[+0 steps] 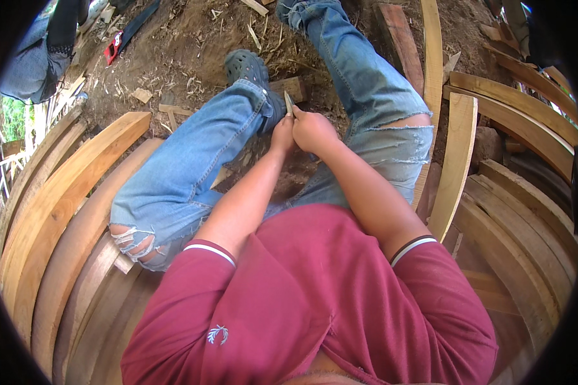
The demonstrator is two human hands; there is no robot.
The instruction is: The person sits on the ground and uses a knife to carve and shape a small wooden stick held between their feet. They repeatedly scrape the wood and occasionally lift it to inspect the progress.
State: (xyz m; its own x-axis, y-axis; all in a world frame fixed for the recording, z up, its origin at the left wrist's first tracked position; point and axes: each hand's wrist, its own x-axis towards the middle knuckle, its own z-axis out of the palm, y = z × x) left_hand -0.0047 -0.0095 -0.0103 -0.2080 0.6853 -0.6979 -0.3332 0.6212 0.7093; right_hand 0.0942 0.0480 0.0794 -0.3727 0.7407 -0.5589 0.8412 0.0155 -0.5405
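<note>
My two hands meet between my knees, both closed. My left hand (pixel 282 135) is pressed against my right hand (pixel 315 131), with its fingers mostly out of sight. From the top of the joined hands sticks a slim pointed piece (pixel 289 104), tan on one side and greyish on the other. It is too small to tell whether it is wood, a blade or both together. The right thumb lies along its lower end. What the palms enclose is hidden. Just beyond the tip, a wooden block (pixel 289 88) lies on the ground beside my grey clog (pixel 247 69).
Curved wooden boards (pixel 77 192) are stacked at my left, and more curved boards (pixel 520 224) at my right. A long upright plank (pixel 455 160) stands beside my right leg. Wood chips litter the dirt (pixel 186 38). A red-and-dark tool (pixel 113 49) lies far left, near another person's jeans (pixel 29 70).
</note>
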